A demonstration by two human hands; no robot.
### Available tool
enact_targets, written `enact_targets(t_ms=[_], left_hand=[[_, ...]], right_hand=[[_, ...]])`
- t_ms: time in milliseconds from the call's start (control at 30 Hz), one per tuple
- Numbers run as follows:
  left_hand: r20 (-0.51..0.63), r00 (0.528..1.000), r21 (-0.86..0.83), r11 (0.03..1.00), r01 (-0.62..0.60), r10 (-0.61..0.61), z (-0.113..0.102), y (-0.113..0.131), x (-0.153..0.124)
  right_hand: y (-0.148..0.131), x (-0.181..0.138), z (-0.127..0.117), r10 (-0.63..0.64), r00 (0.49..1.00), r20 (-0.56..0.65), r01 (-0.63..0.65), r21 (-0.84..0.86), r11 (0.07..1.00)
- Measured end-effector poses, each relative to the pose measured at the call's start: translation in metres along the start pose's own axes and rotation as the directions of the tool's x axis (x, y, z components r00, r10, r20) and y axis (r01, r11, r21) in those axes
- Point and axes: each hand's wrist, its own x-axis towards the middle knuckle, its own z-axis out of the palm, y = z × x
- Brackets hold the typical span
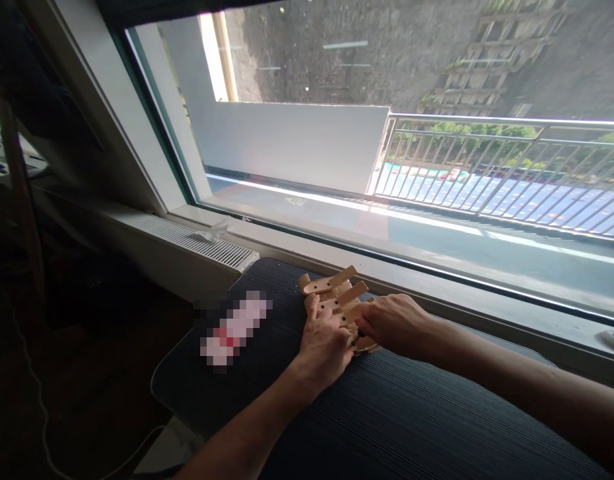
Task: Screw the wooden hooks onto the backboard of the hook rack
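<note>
A beige model (331, 283) with several finger-like parts and small dark holes, looking like a mechanical hand, lies on the dark table top (417, 413). My left hand (324, 343) is closed over its near left side and presses it against the table. On the model's right side my right hand (394, 323) is closed in a fist, with the thumb side against the model. A small dark piece peeks out below the right fingers; the rest is hidden in the fist, so its kind cannot be made out. Both hands cover much of the model.
Left of the hands lies a blurred-out pink and red item (237, 327) on the table. Along the far side runs a window sill (297, 243) below a large window. A vented ledge (197, 243) with crumpled clear plastic (214, 231) is at the left. A white cable (41, 413) hangs below.
</note>
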Motion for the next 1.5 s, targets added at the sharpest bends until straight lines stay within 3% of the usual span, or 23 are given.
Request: enact_targets(t_ms=[100, 267, 533, 800, 1067, 1333, 1500], left_hand=[[-0.015, 1.000, 0.008, 1.000, -0.004, 0.004, 0.001, -0.001, 0.000], [-0.009, 1.000, 0.049, 0.999, 0.000, 0.000, 0.004, -0.002, 0.001], [-0.026, 0.999, 0.047, 0.999, -0.019, 0.020, 0.002, 0.000, 0.000], [-0.031, 0.999, 0.058, 0.998, -0.012, 0.014, 0.004, -0.002, 0.000], [-0.021, 1.000, 0.044, 0.999, -0.022, 0.023, 0.001, -0.001, 0.001], [0.008, 1.000, 0.043, 0.999, -0.002, 0.001, 0.000, -0.002, 0.000], [-0.013, 1.000, 0.035, 0.999, -0.014, 0.014, 0.000, 0.000, 0.001]], right_hand=[[0.003, -0.004, -0.010, 0.004, 1.000, -0.007, -0.003, 0.073, 0.997], [0.006, -0.007, -0.014, -0.115, 0.993, 0.014, 0.113, 0.112, 0.987], [0.001, -0.009, -0.004, -0.016, 0.999, 0.036, 0.015, 0.026, 1.000], [0.002, -0.009, -0.014, -0.115, 0.993, 0.029, 0.110, 0.128, 0.986], [0.002, -0.007, -0.003, -0.005, 0.999, 0.043, 0.003, 0.050, 0.999], [0.006, -0.011, -0.011, -0.125, 0.992, 0.001, 0.124, 0.111, 0.986], [-0.001, -0.005, 0.000, -0.056, 0.998, 0.000, 0.056, 0.037, 0.998]])
